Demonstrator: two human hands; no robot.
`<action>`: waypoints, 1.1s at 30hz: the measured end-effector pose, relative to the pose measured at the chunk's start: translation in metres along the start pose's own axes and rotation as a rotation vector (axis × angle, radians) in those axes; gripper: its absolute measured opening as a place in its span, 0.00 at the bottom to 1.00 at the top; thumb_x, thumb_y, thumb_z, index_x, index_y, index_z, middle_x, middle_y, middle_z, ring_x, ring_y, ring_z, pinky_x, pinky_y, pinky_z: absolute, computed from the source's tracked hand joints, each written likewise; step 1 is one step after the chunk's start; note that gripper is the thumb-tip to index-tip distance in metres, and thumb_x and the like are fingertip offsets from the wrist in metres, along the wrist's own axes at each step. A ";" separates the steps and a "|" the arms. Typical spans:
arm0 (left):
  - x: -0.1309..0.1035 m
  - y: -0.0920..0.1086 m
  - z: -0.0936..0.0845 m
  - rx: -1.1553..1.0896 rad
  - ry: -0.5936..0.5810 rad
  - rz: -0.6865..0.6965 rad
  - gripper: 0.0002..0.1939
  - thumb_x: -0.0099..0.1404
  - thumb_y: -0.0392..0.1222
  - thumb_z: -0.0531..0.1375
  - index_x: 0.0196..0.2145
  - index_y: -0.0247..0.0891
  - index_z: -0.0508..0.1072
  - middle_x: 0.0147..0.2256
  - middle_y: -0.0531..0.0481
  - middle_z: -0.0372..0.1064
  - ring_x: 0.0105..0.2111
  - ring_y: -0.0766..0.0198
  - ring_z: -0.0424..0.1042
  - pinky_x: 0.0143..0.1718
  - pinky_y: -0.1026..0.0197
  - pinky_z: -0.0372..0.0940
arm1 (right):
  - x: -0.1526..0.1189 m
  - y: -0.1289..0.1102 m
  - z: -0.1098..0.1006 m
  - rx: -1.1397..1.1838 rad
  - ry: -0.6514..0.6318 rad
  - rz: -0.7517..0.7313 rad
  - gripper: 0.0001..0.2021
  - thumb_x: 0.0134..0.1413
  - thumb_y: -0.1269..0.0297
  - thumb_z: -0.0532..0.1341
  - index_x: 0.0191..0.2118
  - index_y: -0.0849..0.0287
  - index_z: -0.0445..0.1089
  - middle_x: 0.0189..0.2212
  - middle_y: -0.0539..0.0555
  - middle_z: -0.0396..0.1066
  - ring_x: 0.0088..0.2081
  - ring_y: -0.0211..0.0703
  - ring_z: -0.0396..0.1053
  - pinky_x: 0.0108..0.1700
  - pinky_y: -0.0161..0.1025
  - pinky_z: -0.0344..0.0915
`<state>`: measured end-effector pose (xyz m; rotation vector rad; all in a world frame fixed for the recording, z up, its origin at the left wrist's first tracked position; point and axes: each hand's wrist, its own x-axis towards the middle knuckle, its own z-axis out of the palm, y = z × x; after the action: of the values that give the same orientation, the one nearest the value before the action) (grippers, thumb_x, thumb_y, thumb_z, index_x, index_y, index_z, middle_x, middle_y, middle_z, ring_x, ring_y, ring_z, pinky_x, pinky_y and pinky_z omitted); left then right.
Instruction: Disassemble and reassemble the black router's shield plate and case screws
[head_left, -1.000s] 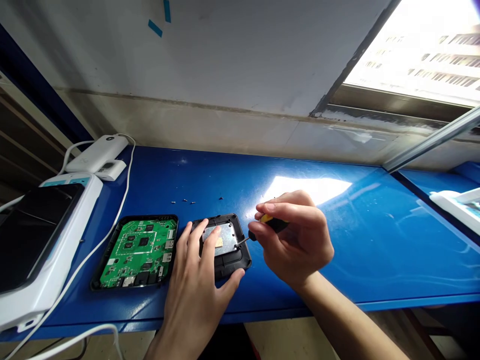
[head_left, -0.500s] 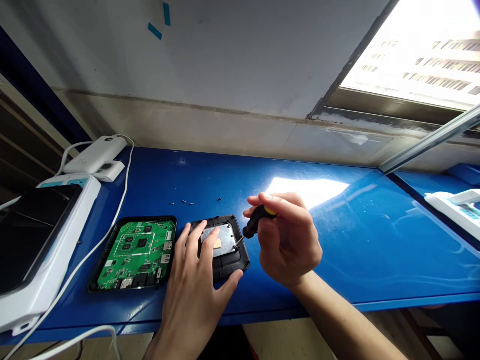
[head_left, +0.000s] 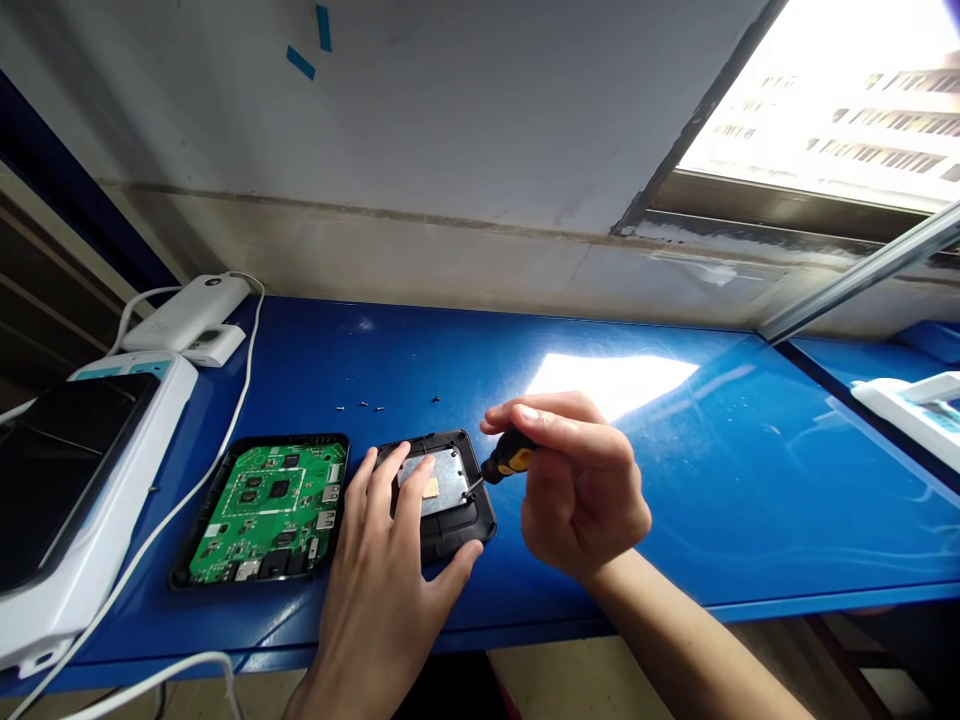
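A blue table (head_left: 712,480) carries screws (head_left: 436,399), case (head_left: 182,577) and cover (head_left: 474,522).

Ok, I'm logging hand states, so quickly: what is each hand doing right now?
Left hand: open, spread over the black cover.
Right hand: closed around the screwdriver, tip at the metal plate.

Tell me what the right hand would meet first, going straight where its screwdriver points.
Probably the metal plate inside the black cover: the tip of the screwdriver appears at the plate's right corner, though depth is unclear.
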<state>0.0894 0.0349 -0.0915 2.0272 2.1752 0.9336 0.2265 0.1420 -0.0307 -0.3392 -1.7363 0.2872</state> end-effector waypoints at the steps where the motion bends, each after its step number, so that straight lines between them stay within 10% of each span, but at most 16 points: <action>1: -0.001 0.000 0.000 0.001 0.001 0.001 0.34 0.62 0.53 0.64 0.62 0.42 0.61 0.64 0.36 0.60 0.67 0.36 0.55 0.60 0.32 0.62 | 0.000 0.000 0.000 0.002 0.000 -0.002 0.15 0.65 0.74 0.56 0.55 0.55 0.70 0.40 0.56 0.75 0.35 0.41 0.76 0.29 0.40 0.77; 33: 0.001 0.001 0.001 0.055 0.022 0.029 0.34 0.62 0.53 0.64 0.61 0.38 0.60 0.63 0.32 0.62 0.64 0.34 0.58 0.57 0.32 0.66 | 0.001 0.001 0.006 -0.052 0.036 -0.011 0.17 0.61 0.74 0.62 0.53 0.51 0.71 0.34 0.51 0.68 0.31 0.39 0.71 0.26 0.38 0.74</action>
<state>0.0904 0.0358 -0.0919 2.0883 2.2118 0.9135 0.2204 0.1431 -0.0314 -0.3707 -1.7121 0.2265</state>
